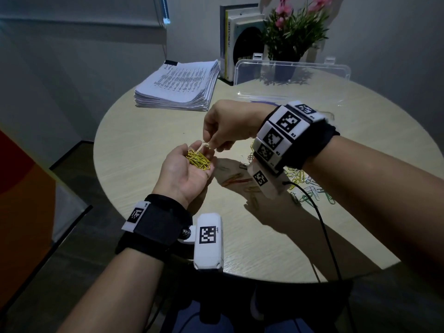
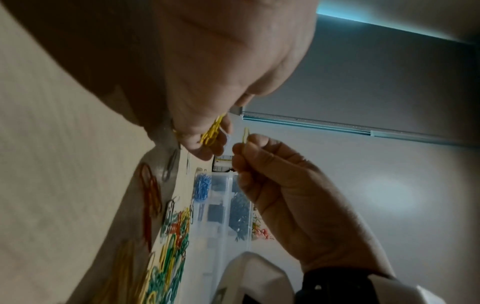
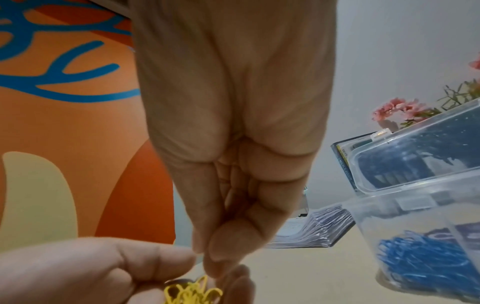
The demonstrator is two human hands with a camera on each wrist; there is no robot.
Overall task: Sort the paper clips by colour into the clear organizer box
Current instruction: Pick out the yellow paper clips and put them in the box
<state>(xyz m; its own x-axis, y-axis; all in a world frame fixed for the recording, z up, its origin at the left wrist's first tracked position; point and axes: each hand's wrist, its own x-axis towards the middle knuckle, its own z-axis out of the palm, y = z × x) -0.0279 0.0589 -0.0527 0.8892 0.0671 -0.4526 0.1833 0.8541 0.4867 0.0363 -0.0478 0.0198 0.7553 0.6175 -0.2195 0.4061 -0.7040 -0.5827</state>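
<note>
My left hand (image 1: 185,169) is palm up over the round table (image 1: 144,145), its fingers cupped round a small heap of yellow paper clips (image 1: 198,159). Just above those fingers, my right hand (image 1: 215,144) pinches a single yellow clip (image 2: 245,134) between thumb and forefinger. The clear organizer box (image 1: 292,68) stands at the back of the table with its lid up. One compartment holds blue clips (image 3: 420,261). A mixed pile of loose clips (image 1: 310,188) lies on the table under my right wrist, and a few red and orange ones (image 1: 235,181) lie nearer the middle.
A thick stack of printed papers (image 1: 177,85) lies at the back left of the table. Books (image 1: 234,42) and a potted plant with pink flowers (image 1: 295,27) stand behind the box. A black cable (image 1: 324,231) runs from my right wrist over the table's front edge.
</note>
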